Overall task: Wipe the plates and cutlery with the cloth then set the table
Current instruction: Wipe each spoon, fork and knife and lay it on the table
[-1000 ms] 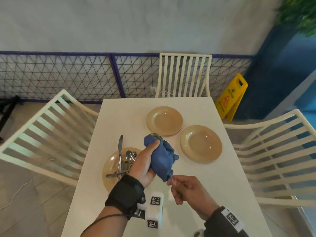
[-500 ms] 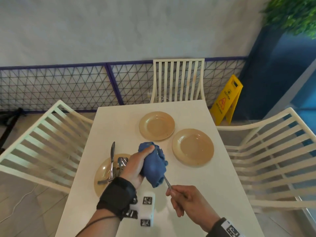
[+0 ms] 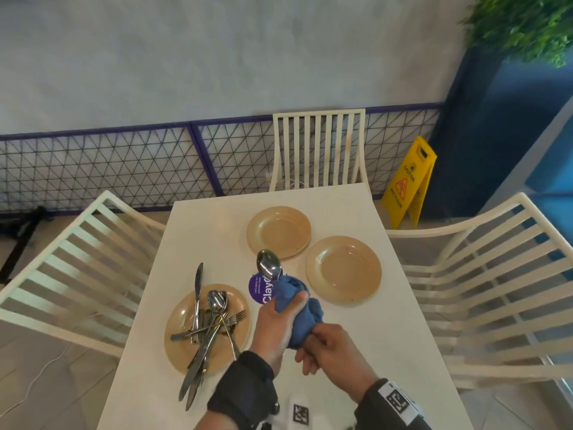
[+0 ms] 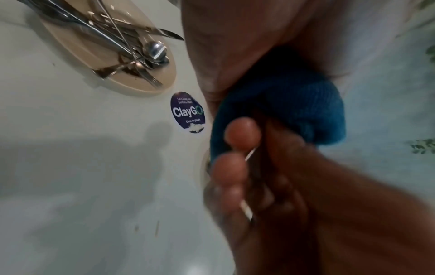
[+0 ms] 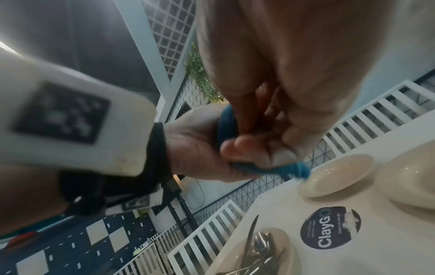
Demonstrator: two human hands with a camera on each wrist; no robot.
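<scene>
My left hand [image 3: 280, 318] grips a bunched blue cloth [image 3: 297, 305] above the white table [image 3: 387, 352]. A steel spoon [image 3: 269, 269] runs through the cloth, its bowl sticking out at the far end. My right hand [image 3: 324, 347] pinches the spoon's handle at the cloth's near end; the thin handle [image 4: 247, 210] shows between its fingers in the left wrist view. A tan plate [image 3: 183, 321] at the near left carries a pile of knives, forks and spoons [image 3: 210, 321]. Two bare tan plates sit beyond, one in the middle [image 3: 278, 231] and one at the right [image 3: 343, 270].
A round purple sticker [image 3: 260, 288] lies on the table under the cloth. White slatted chairs stand at the left [image 3: 77, 259], far end [image 3: 319, 147] and right [image 3: 483, 274]. A yellow wet-floor sign [image 3: 409, 181] stands on the floor at the far right.
The spoon has slid forward through the cloth, so its bowl now sticks out at the far end. My right hand has moved up against the cloth.
</scene>
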